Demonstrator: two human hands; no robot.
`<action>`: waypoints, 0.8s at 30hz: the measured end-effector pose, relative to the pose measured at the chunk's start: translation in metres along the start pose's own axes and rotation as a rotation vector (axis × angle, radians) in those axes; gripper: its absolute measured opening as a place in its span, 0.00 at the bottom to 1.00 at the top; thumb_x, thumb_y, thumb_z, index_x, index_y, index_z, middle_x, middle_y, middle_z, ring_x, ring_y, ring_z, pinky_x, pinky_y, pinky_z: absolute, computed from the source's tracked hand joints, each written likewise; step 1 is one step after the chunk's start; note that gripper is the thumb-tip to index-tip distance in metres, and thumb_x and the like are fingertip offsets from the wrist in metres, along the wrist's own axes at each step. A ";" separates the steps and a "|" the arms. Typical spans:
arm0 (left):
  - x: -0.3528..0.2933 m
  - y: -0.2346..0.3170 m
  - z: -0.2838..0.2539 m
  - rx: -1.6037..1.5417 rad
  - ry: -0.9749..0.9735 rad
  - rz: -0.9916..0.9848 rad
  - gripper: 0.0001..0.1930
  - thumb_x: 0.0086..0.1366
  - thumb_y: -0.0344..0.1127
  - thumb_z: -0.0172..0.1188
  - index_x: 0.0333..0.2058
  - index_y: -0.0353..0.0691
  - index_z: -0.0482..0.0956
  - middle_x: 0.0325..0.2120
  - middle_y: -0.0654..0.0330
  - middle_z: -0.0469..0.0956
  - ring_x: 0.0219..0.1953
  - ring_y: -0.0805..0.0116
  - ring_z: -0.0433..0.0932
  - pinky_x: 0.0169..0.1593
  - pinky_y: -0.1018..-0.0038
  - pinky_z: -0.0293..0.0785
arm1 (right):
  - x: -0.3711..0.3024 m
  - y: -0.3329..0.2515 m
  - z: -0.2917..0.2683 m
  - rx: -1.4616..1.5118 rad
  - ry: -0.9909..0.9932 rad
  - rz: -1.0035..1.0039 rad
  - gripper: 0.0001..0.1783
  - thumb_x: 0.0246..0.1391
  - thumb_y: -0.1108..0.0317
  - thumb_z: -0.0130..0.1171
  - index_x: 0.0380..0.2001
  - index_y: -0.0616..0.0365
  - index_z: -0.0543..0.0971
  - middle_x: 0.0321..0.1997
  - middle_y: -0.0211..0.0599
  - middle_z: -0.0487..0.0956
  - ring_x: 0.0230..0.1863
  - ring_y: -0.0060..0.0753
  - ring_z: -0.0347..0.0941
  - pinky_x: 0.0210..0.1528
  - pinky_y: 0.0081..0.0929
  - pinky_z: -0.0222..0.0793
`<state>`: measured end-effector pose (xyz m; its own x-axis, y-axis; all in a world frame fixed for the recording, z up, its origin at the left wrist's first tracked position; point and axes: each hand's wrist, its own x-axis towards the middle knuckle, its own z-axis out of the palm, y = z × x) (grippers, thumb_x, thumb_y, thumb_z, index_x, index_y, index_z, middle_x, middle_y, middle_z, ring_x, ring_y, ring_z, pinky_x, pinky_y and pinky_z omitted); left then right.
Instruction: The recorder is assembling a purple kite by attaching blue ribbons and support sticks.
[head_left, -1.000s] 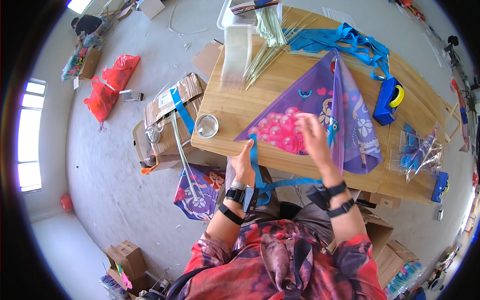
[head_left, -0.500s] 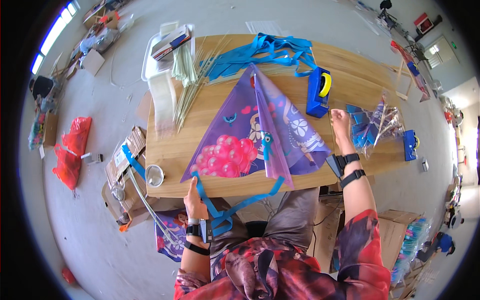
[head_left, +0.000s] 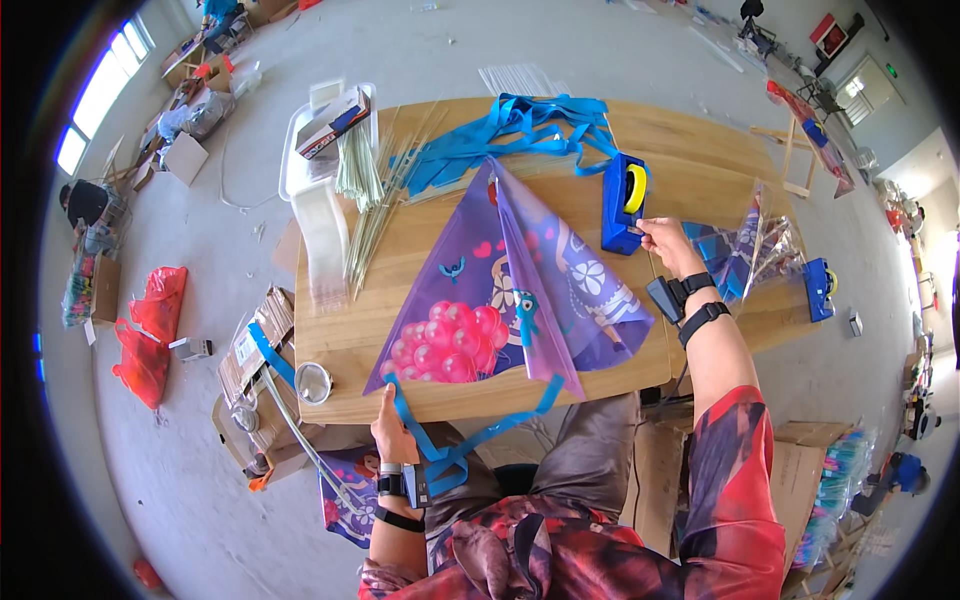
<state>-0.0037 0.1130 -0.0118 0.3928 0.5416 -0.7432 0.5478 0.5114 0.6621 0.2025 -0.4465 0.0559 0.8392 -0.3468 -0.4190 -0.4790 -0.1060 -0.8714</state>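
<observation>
The left hand point(head_left: 393, 438) pinches one end of a flat blue ribbon point(head_left: 492, 430), thumb pressing it against the near left corner of a purple sheet point(head_left: 455, 290). The right hand point(head_left: 668, 243) has its fingers bent in at the near end of a glossy blue tape dispenser point(head_left: 617, 215); whether they grip any tape, I cannot tell. From the left grip, the thin, printed sheet spreads away and rightward, smooth and roughly triangular, with a raised fold. The ribbon's slack loops to the right of that grip. Just left of it stands a round tub point(head_left: 313, 383); farther beyond lie slender, straight sticks point(head_left: 372, 240).
</observation>
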 end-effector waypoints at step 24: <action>-0.001 -0.001 0.001 -0.080 -0.053 0.011 0.19 0.56 0.51 0.78 0.26 0.49 0.76 0.20 0.73 0.65 0.19 0.77 0.58 0.22 0.72 0.53 | -0.025 0.092 0.050 0.170 0.173 0.044 0.09 0.60 0.58 0.66 0.31 0.49 0.80 0.25 0.22 0.71 0.22 0.19 0.63 0.25 0.24 0.61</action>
<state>-0.0036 0.1110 -0.0126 0.4379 0.5128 -0.7384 0.4833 0.5583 0.6743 0.1504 -0.4007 -0.0266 0.7551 -0.5033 -0.4202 -0.4512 0.0661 -0.8900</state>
